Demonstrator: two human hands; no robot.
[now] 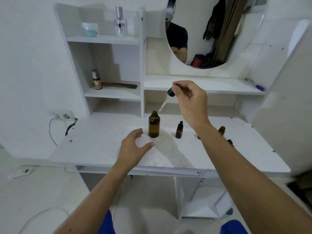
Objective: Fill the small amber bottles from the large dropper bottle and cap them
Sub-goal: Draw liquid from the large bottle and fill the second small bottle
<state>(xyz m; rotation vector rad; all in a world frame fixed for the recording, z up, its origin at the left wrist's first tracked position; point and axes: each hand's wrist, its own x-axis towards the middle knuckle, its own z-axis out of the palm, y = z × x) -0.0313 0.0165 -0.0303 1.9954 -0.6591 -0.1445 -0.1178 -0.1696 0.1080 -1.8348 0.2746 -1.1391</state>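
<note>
I see a round mirror (219, 31) above the white table (101, 149), a perfume bottle (120, 22) and jar (90, 29) on the top shelf, a comb (121, 85) lower, a marker (255, 84) right.

Uncapped large amber bottle (154, 124) stands upright, capped small bottle (179, 130) beside it.

Single head view, wide-angle, worn on head, looks forward and down over white desk (101, 149). Both forearms enter from near edge. Desk surface mid-frame, shelf unit (104, 39) far left, round mirror (219, 31) far right. Edges bend with lens distortion. Person's knees visible at bottom, close range. No second view.
</note>
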